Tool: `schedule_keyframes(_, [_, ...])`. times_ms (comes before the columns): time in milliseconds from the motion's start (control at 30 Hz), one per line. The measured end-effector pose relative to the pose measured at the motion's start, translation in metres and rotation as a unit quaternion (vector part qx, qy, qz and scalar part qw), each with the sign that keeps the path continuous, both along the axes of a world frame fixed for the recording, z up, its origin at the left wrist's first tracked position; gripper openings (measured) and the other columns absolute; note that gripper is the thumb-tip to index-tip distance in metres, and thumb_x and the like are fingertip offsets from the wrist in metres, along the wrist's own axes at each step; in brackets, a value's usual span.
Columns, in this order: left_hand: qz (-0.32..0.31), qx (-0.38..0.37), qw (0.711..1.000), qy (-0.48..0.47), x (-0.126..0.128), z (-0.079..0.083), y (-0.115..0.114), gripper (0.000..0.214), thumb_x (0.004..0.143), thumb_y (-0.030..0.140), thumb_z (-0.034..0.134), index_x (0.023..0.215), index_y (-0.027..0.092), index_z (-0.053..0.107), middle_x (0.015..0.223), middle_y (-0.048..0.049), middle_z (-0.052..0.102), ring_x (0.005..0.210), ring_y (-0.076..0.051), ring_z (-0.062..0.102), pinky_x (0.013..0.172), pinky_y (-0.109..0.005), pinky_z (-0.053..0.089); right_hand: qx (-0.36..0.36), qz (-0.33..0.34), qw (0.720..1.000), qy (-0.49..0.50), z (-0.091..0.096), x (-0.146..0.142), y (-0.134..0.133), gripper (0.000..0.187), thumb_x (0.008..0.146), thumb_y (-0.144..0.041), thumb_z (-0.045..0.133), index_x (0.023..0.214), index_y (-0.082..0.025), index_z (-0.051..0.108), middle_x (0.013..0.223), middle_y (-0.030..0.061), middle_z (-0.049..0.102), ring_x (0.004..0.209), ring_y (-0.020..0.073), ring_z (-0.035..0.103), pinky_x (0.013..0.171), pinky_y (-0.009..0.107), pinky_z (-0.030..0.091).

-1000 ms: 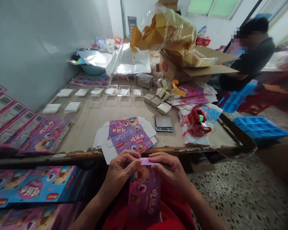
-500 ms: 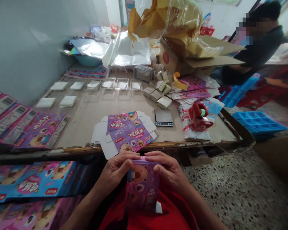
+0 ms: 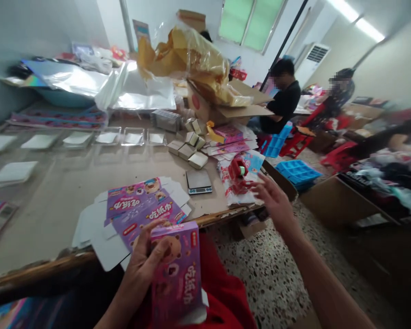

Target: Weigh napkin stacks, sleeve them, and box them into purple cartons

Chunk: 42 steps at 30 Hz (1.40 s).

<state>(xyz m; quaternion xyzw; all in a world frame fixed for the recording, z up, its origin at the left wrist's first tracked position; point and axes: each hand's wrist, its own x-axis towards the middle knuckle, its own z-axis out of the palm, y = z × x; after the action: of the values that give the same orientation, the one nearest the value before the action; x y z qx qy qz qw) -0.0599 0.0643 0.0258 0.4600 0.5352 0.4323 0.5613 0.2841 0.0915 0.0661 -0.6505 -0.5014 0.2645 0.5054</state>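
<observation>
My left hand (image 3: 144, 261) grips a folded purple carton (image 3: 178, 270) printed with cartoon bears, held upright over my lap. My right hand (image 3: 273, 199) is off the carton, stretched out with fingers spread toward a red tape dispenser (image 3: 239, 176) that rests on a plastic bag at the table's right edge. It hovers just short of the dispenser. Flat unfolded purple cartons (image 3: 137, 208) lie stacked on the table in front of me.
A small digital scale (image 3: 198, 182) sits beside the flat cartons. Small white boxes (image 3: 188, 148), clear trays (image 3: 133, 137), a cardboard box with yellow wrapping (image 3: 205, 77) and foil sheets crowd the table (image 3: 55, 201). Blue trays (image 3: 296, 170) lie on the floor. Other people sit at the right.
My right hand has let go of the carton and reached right toward the tape dispenser. The left hand alone holds the carton. My view has swung to the right.
</observation>
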Motion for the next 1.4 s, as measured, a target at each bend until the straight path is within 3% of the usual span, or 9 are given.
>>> schedule_keyframes(33, [-0.005,0.000,1.000,0.001,0.003,0.006,0.007,0.047,0.085,0.053,0.069,0.123,0.027,0.063,0.101,-0.0036,0.073,0.083,-0.021,0.067,0.069,-0.027,0.054,-0.020,-0.057,0.998,-0.014,0.000,0.021,0.014,0.041,0.089,-0.051,0.066,0.119,-0.023,0.071,0.110,0.0080,0.075,0.097,0.0222,0.067,0.087,0.039,0.052])
schedule_keyframes(133, [-0.043,0.011,0.999,0.018,0.013,0.017,0.026,0.041,0.085,0.058,0.067,0.109,0.024,0.065,0.074,0.0015,0.068,0.064,-0.016,0.062,0.058,-0.023,0.049,-0.123,-0.044,0.991,0.002,-0.007,0.059,0.050,0.040,0.078,-0.053,0.075,0.096,-0.017,0.076,0.088,0.0090,0.075,0.081,0.0222,0.065,0.072,0.034,0.047])
schedule_keyframes(300, [-0.072,-0.016,0.997,0.010,0.036,0.026,0.036,0.042,0.078,0.061,0.072,0.090,0.023,0.060,0.050,0.0080,0.052,0.042,-0.010,0.043,0.043,-0.019,0.032,-0.166,-0.019,0.985,0.042,-0.015,0.059,0.071,0.039,0.071,-0.055,0.080,0.076,-0.016,0.076,0.078,0.0101,0.075,0.073,0.0204,0.063,0.065,0.031,0.039])
schedule_keyframes(567, [-0.147,0.047,0.988,0.019,0.058,0.040,0.040,0.025,0.083,0.049,0.072,0.091,0.026,0.065,0.056,0.0036,0.060,0.045,-0.015,0.048,0.043,-0.023,0.031,-0.094,-0.092,0.985,0.109,0.000,0.037,0.048,0.036,0.065,-0.051,0.084,0.070,-0.018,0.070,0.070,0.0045,0.071,0.065,0.0167,0.057,0.059,0.030,0.037])
schedule_keyframes(833, [-0.212,0.092,0.972,0.051,0.082,0.034,0.052,0.021,0.087,0.046,0.069,0.090,0.026,0.066,0.064,0.0011,0.063,0.050,-0.016,0.051,0.049,-0.025,0.036,-0.088,-0.086,0.973,0.195,-0.048,0.025,0.020,0.049,0.063,-0.062,0.081,0.067,-0.018,0.061,0.063,0.0020,0.063,0.052,0.0126,0.052,0.051,0.026,0.038])
schedule_keyframes(1000, [-0.269,0.102,0.958,0.012,0.094,0.041,0.063,0.026,0.093,0.051,0.059,0.087,0.025,0.057,0.054,0.0052,0.058,0.047,-0.014,0.047,0.050,-0.024,0.035,-0.057,-0.081,0.985,0.144,-0.048,0.034,0.028,0.046,0.062,-0.059,0.081,0.062,-0.019,0.059,0.052,-0.0038,0.056,0.048,0.0097,0.045,0.050,0.024,0.034])
schedule_keyframes(1200, [-0.334,0.066,0.939,0.048,0.099,0.027,0.089,0.052,0.091,0.071,0.046,0.077,0.021,0.056,0.048,0.0041,0.055,0.042,-0.013,0.046,0.046,-0.023,0.032,-0.157,0.101,0.979,0.088,0.000,0.026,0.005,0.032,0.064,-0.046,0.085,0.063,-0.017,0.071,0.052,-0.0022,0.062,0.048,0.0110,0.050,0.049,0.023,0.036])
schedule_keyframes(1300, [-0.363,0.050,0.929,0.042,0.100,0.020,0.095,0.065,0.090,0.076,0.038,0.082,0.018,0.066,0.047,0.0020,0.054,0.042,-0.013,0.048,0.045,-0.024,0.033,-0.223,0.315,0.922,0.020,0.030,-0.002,0.011,0.020,0.075,-0.038,0.079,0.074,-0.019,0.076,0.059,-0.0028,0.065,0.052,0.0104,0.053,0.050,0.021,0.039])
schedule_keyframes(1400, [-0.384,0.044,0.922,0.038,0.095,0.022,0.096,0.061,0.091,0.071,0.042,0.083,0.018,0.070,0.049,0.0006,0.056,0.044,-0.013,0.050,0.047,-0.025,0.036,-0.219,0.436,0.870,-0.077,0.048,-0.030,0.031,0.011,0.081,-0.028,0.072,0.073,-0.020,0.077,0.061,-0.0038,0.066,0.052,0.0092,0.052,0.050,0.021,0.038])
